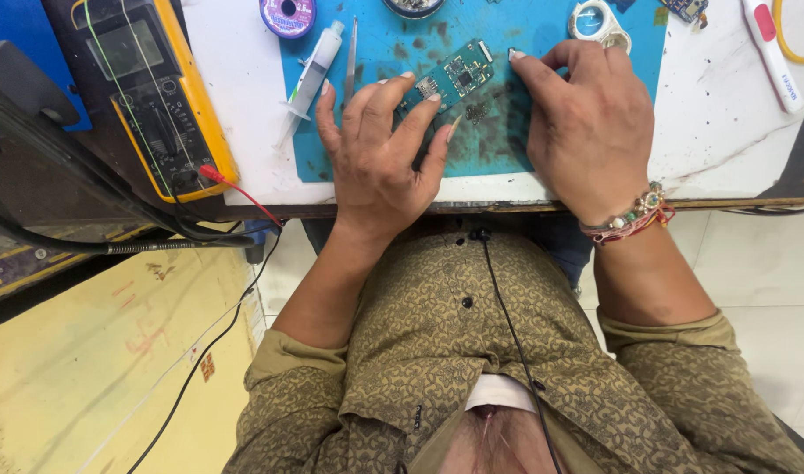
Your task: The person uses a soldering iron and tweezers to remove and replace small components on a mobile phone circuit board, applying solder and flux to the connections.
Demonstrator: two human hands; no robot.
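- head view: small green rectangular circuit board (455, 76) lies on the stained blue work mat (516, 149).
- left hand (377, 149) pins its near end with spread fingertips; right hand (586, 123), open, touches its far corner.
- press lightly, touching edges only.

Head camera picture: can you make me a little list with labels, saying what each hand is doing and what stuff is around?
Left hand: left hand rests on the blue mat, fingertips pressing on the green circuit board
Right hand: right hand lies flat on the mat, fingertips at the board's right end
Beside the left hand: syringe and tweezers
Far left: yellow meter with a red lead
Top edge: purple spool
Wrist: beaded bracelets on the right wrist
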